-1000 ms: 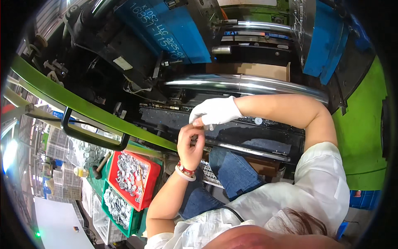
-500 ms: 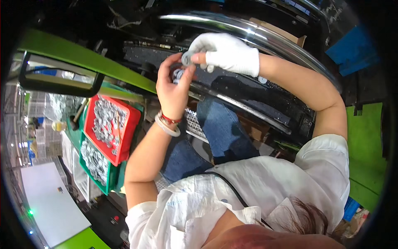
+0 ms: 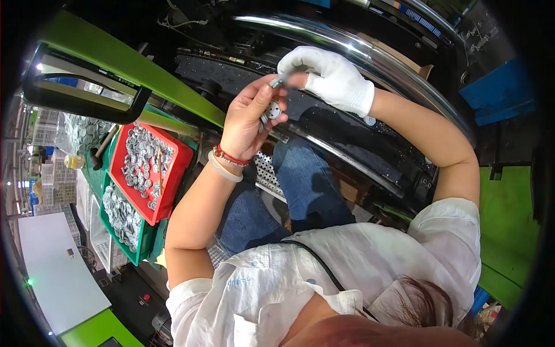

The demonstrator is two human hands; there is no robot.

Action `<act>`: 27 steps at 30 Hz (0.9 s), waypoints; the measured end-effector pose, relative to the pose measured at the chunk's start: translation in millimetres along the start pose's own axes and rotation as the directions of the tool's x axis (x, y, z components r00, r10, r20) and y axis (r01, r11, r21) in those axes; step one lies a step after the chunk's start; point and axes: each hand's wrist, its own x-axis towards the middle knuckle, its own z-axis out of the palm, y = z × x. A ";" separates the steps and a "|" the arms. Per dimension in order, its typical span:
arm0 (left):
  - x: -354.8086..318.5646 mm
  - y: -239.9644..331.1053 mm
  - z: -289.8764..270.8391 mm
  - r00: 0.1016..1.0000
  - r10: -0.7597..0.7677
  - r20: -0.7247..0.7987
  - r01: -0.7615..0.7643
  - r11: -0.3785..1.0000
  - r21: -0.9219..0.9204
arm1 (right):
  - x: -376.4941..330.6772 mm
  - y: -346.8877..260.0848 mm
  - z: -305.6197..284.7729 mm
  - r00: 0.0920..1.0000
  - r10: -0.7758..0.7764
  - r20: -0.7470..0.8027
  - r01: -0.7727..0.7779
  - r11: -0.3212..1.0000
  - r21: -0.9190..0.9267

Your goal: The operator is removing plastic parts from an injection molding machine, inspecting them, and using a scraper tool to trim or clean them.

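Observation:
My bare left hand [image 3: 248, 118] is raised in front of me and holds a small round metal part [image 3: 272, 110] between thumb and fingers. My right hand [image 3: 329, 75], in a white glove, pinches a small grey metal piece [image 3: 276, 81] just above that part, its fingertips touching my left fingers. Both hands meet over the dark machine bed [image 3: 358, 133] under a curved shiny metal rail [image 3: 324, 34]. Bracelets circle my left wrist.
A red bin [image 3: 173, 173] of several small metal parts sits to my left on a green bin [image 3: 115, 237] holding more of them. A green machine frame [image 3: 133, 69] with a black handle [image 3: 81, 101] runs upper left. Blue containers stand at the right.
The view has tilted, so the hands sit higher and more central. My hands stay together; the gloved right hand now pinches the small piece above the round part in my left hand.

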 end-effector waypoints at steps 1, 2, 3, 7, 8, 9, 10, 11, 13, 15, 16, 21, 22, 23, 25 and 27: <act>-0.2 0.0 -0.7 1.000 -0.006 0.000 0.006 1.000 -0.023 | 0.1 0.3 -1.3 0.998 -0.059 -0.009 0.059 0.998 -0.036; -0.3 0.1 -1.3 1.000 -0.012 -0.001 0.012 0.999 -0.043 | 0.3 0.6 -2.4 0.997 -0.075 -0.007 0.074 0.995 -0.066; -0.1 -0.1 -1.5 1.000 -0.017 -0.002 0.017 0.998 -0.063 | 0.1 0.4 -3.2 0.994 -0.111 -0.005 0.110 0.990 -0.085; -0.1 -2.1 -0.5 1.000 -0.007 -0.020 0.005 0.994 -0.108 | -4.9 -3.0 -0.2 0.986 -0.161 -0.038 0.159 0.986 -0.057; 0.2 -3.0 -0.2 1.000 -0.003 -0.024 0.000 0.993 -0.114 | -7.1 -4.2 1.8 0.987 -0.149 -0.053 0.146 0.988 -0.042; 0.5 -3.8 -0.2 1.000 0.002 -0.029 -0.006 0.993 -0.119 | -9.7 -5.1 4.1 0.990 -0.122 -0.075 0.121 0.992 -0.023; 0.6 -4.5 -0.5 1.000 0.006 -0.026 -0.009 0.993 -0.114 | -11.8 -5.5 6.1 0.991 -0.095 -0.096 0.095 0.995 -0.003; 0.7 -5.4 -0.9 1.000 0.009 -0.024 -0.012 0.994 -0.108 | -12.6 -5.0 7.6 0.991 -0.067 -0.117 0.069 0.997 0.018; 0.7 -7.1 -2.1 1.000 0.012 -0.020 -0.014 0.994 -0.107 | -13.0 -2.7 10.0 0.977 -0.155 -0.147 0.135 0.981 -0.141; 0.6 -7.5 -2.5 1.000 0.012 -0.017 -0.014 0.994 -0.106 | -12.4 -0.6 12.9 0.963 -0.204 -0.176 0.181 0.974 -0.138; -0.2 -7.4 -2.1 0.999 0.016 -0.038 -0.019 0.995 -0.093 | -12.6 -0.6 15.4 0.972 -0.149 -0.179 0.133 0.986 -0.100; -2.2 -4.4 9.1 0.998 0.021 -0.060 -0.022 1.000 -0.022 | -4.3 -11.8 5.5 0.976 0.013 -0.217 0.016 0.992 0.129; -2.2 -4.5 12.4 0.998 0.014 -0.061 -0.014 1.000 0.001 | 5.9 -12.9 -8.3 0.937 -0.118 -0.328 0.159 0.982 0.101; -2.7 -4.7 15.4 0.999 0.027 -0.035 -0.026 1.000 0.015 | 17.0 -12.7 -27.7 0.913 -0.098 -0.396 0.142 0.986 0.083; -2.9 -5.2 19.6 0.999 0.023 -0.044 -0.022 0.999 0.024 | 39.2 -6.8 -89.6 0.797 -0.203 -0.569 0.301 0.950 0.083; -2.9 -5.8 20.3 0.999 0.006 -0.050 -0.004 1.000 0.024 | 62.3 9.0 -158.5 0.696 -0.160 -0.700 0.243 0.970 0.020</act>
